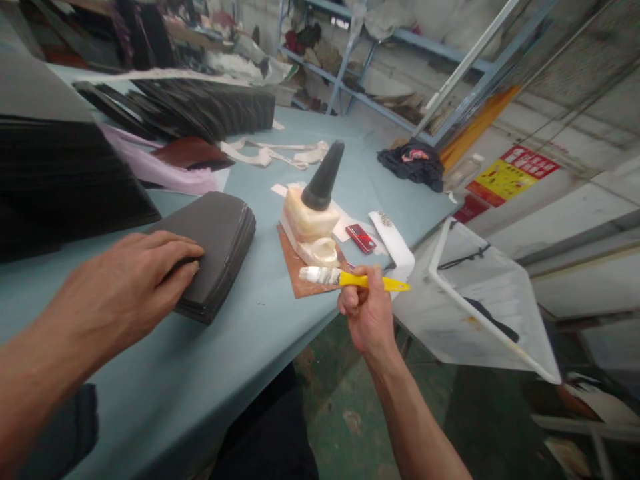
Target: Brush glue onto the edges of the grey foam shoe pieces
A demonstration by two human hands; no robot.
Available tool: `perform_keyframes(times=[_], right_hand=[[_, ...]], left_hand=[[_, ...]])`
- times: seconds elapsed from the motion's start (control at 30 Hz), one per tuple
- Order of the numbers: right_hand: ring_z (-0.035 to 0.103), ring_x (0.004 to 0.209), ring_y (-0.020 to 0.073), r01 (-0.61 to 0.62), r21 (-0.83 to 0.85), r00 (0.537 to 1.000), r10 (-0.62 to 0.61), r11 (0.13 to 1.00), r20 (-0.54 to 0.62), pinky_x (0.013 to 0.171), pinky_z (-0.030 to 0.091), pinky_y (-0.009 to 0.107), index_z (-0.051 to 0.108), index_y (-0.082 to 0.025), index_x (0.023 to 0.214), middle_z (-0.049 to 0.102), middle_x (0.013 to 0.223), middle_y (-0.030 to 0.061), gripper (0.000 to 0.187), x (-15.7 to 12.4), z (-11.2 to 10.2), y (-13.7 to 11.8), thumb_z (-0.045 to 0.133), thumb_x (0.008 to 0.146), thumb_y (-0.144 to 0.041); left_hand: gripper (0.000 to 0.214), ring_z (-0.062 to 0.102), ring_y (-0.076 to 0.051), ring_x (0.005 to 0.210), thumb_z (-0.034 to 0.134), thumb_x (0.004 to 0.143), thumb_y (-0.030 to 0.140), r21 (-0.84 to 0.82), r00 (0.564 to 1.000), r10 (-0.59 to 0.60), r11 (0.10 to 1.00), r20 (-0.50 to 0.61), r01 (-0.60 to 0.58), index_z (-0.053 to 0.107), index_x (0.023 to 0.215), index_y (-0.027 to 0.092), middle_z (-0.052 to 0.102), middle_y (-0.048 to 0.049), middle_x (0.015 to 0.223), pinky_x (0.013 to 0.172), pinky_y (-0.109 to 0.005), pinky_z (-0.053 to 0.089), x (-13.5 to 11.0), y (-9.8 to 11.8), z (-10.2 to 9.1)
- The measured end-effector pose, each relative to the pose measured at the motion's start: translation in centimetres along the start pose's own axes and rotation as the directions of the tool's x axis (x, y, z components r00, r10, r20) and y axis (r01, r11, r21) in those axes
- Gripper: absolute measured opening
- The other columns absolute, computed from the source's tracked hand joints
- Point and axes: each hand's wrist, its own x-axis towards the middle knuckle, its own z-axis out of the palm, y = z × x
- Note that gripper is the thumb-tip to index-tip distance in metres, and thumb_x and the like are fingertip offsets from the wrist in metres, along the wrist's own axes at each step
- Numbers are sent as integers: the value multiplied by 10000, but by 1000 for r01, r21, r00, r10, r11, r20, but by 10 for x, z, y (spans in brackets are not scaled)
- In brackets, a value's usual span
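1. The stack [216, 248] of dark sheets lies on the surface [250, 307]; likely soft, layers prone to slide, best taken by its edges. The left hand [125, 293] rests flat and open on it.
2. The brush [350, 278] looks light and stiff, bristles probably sticky; the right hand [367, 310] grips its yellow handle.

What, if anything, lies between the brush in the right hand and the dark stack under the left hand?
Nothing visible: only bare table lies between the brush in the right hand and the dark stack under the left hand. The glue bottle stands farther back on the brown board.
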Motion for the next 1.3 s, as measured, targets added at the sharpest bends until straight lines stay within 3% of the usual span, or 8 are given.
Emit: perform_keyframes(times=[0.13, 0.27, 0.57, 0.73, 0.83, 1.1, 1.3], right_hand=[[399, 419, 78, 191, -177, 978, -203, 966, -56, 438, 313, 218, 609, -235, 900, 497, 488, -112, 520, 32, -13, -11, 725, 872, -741], [420, 443, 83, 305, -352, 946, -324, 885, 3, 470, 341, 233, 646, -217, 863, 518, 498, -95, 430, 60, -19, -23, 711, 917, -638], [547, 550, 136, 359, -668, 932, -283, 652, 225, 554, 396, 267, 672, -218, 818, 591, 587, -36, 387, 90, -18, -15, 592, 994, -553], [615, 598, 172, 348, -828, 932, -259, 439, 254, 614, 396, 289, 677, -230, 759, 632, 611, -13, 371, 101, -10, -12, 559, 994, -492], [657, 639, 196, 336, -869, 936, -232, 362, 266, 642, 405, 299, 675, -227, 737, 671, 623, 17, 398, 104, -5, -11, 539, 1005, -489], [654, 639, 216, 290, -912, 951, -197, 292, 239, 635, 364, 315, 637, -228, 683, 641, 611, 33, 419, 106, 0, -7, 582, 1003, -494], [619, 600, 187, 304, -848, 949, -220, 433, 228, 609, 375, 301, 636, -234, 675, 638, 590, 14, 440, 112, -5, -7, 549, 988, -531]], left_hand=[[469, 745, -330, 1021, 409, 970, 549, 5, 998, 45, 999, -47, -45, 771, 1090, 277, 808, -77, 1129, 918, -502, 551, -5, -10, 11], [480, 737, -332, 1082, 422, 995, 577, -4, 995, 73, 997, -69, -73, 752, 1176, 280, 794, -73, 1187, 991, -500, 524, -8, -18, 17], [547, 740, -321, 1041, 364, 1009, 638, 7, 998, 54, 999, -37, -53, 751, 1140, 275, 793, -77, 1147, 946, -491, 537, -6, -12, 10], [606, 729, -353, 1093, 321, 1007, 659, 21, 999, 17, 1000, 39, -18, 748, 1169, 260, 774, -100, 1193, 974, -540, 550, -5, -10, 6], [603, 729, -358, 1100, 321, 1003, 647, 22, 998, 5, 1000, 58, -7, 746, 1165, 252, 771, -105, 1202, 990, -557, 556, -4, -8, 4], [595, 726, -366, 1121, 326, 985, 650, 32, 998, -9, 999, 69, 6, 740, 1170, 265, 771, -109, 1220, 996, -565, 553, -4, -6, 3], [612, 729, -368, 1117, 327, 970, 657, 26, 997, -35, 999, 69, 34, 754, 1158, 262, 778, -106, 1206, 999, -570, 559, -3, -2, 1]])
